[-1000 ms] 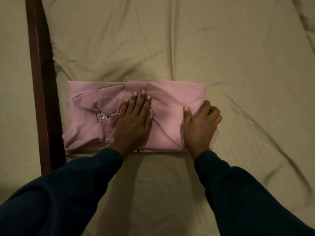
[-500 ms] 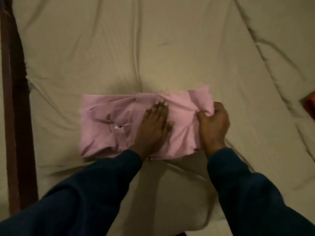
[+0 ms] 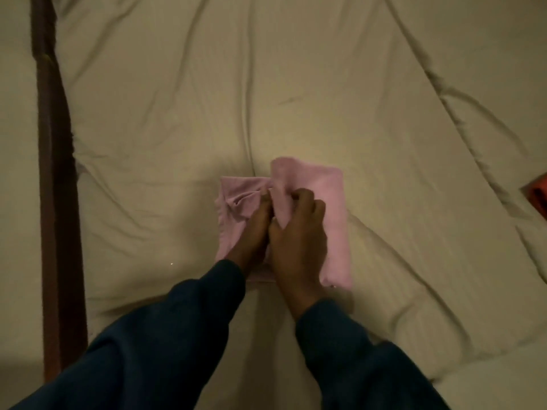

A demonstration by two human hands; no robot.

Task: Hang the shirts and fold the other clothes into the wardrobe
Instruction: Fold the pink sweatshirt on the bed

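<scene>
Head view: the pink garment (image 3: 328, 202) lies folded on the bed (image 3: 177, 128). My right hand (image 3: 299, 229) pinches its folded-over edge, fingers curled. My left hand (image 3: 254, 232) presses flat on it, fingers straight, touching the right. Red item (image 3: 539, 193) at far right.

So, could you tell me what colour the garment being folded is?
Pale pink garment, plain as far as the head view shows.
</scene>
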